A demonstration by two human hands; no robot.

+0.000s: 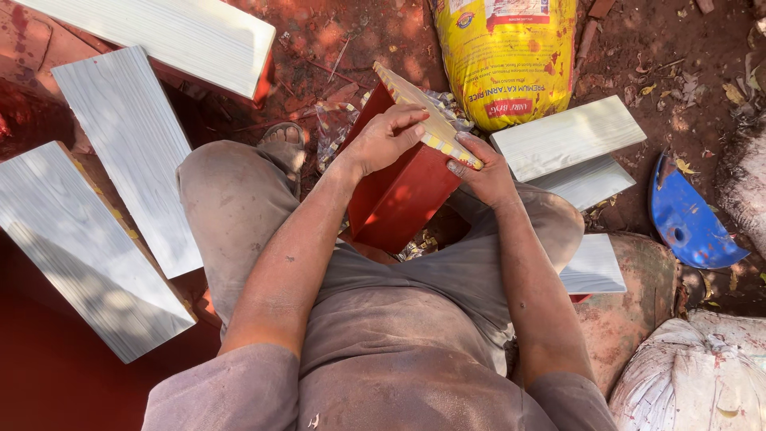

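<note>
Red board (399,191) stands on edge between the person's knees, pale striped top edge up. Long axis of that edge runs 10 to 4 o'clock, high end pointing to 10. Left hand (383,140) lies over the top edge, fingers curled closed on it. Right hand (483,172) holds the 4 o'clock end, fingers wrapped round it. Pale planks (128,152) at 9 o'clock; yellow sack (511,56) at 1 o'clock, well apart.
</note>
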